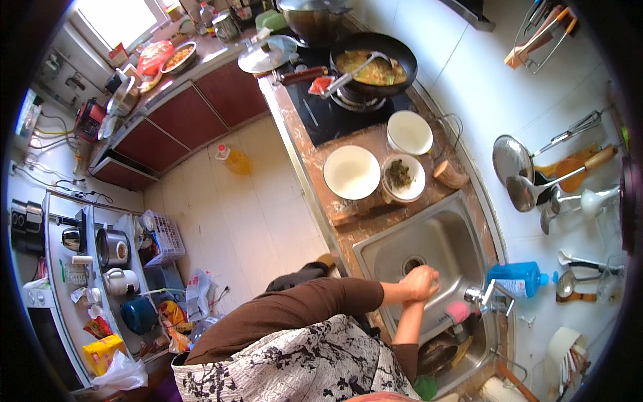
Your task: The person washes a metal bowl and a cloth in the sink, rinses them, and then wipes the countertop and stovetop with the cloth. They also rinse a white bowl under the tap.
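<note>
My hands are pressed together above the stainless steel sink [447, 226], near its drain [414, 262]. My left hand [423, 282] lies on top with its fingers curled. Beneath it is my right hand [415, 303], mostly hidden, so I cannot see whether anything is between them. To their right stands the chrome faucet [485, 296]. A round pink thing [457, 311] sits between the two basins. In the nearer basin are a dark pan or lid [437, 354] and a green item [425, 388], partly covered by my arm.
On the counter stand a large white bowl [351, 172], a smaller one [409, 132] and a bowl with dark greens [403, 178]. Beyond, a wok [374, 65] of food with a ladle is on the stove. A blue bottle [515, 279] lies by the wall. An oil jug [235, 160] stands on the floor.
</note>
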`<state>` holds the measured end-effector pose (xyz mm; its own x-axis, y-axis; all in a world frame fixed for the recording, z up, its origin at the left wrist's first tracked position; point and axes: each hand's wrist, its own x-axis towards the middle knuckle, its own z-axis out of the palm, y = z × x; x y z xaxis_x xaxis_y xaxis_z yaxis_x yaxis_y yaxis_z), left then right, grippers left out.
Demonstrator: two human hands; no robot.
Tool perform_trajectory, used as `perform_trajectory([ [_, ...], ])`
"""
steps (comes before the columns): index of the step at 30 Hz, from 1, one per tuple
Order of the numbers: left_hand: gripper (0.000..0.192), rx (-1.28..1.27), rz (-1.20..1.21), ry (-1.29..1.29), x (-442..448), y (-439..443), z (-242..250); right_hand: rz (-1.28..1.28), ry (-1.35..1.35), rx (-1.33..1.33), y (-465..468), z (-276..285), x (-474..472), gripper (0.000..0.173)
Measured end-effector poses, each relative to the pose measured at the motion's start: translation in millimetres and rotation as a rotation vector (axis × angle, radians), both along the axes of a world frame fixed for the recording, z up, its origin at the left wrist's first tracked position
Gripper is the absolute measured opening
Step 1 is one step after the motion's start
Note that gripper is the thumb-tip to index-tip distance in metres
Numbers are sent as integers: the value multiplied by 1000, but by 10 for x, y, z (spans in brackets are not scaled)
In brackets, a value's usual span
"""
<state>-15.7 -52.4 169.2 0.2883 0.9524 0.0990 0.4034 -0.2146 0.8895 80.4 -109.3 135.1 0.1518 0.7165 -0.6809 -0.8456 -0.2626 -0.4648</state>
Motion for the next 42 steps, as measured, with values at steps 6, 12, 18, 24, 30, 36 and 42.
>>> perform_trajectory([
  [6, 19, -234, 196, -62, 136, -61, 357, 12, -132, -67, 50, 15, 51, 65],
  [12, 18, -236, 204, -166, 210, -57, 378, -24, -212, -156, 134, 25, 8, 65],
  [18, 19, -315, 205, -175, 205, -61, 330, -36, -261, -222, 171, 1, -67, 64],
  [24, 20, -340, 227, -221, 167, -9, 310, -40, -301, -266, 228, 32, -131, 64],
  [30, 25, -508, 239, -233, 115, 47, 241, -32, -328, -302, 286, 52, -217, 63],
  [36, 43, -836, 149, -610, 81, 10, -87, -22, -353, -326, 211, 161, -296, 62],
  [42, 49, -938, 0, -538, -187, 111, -341, 82, -431, -175, -2, 228, -313, 40],
])
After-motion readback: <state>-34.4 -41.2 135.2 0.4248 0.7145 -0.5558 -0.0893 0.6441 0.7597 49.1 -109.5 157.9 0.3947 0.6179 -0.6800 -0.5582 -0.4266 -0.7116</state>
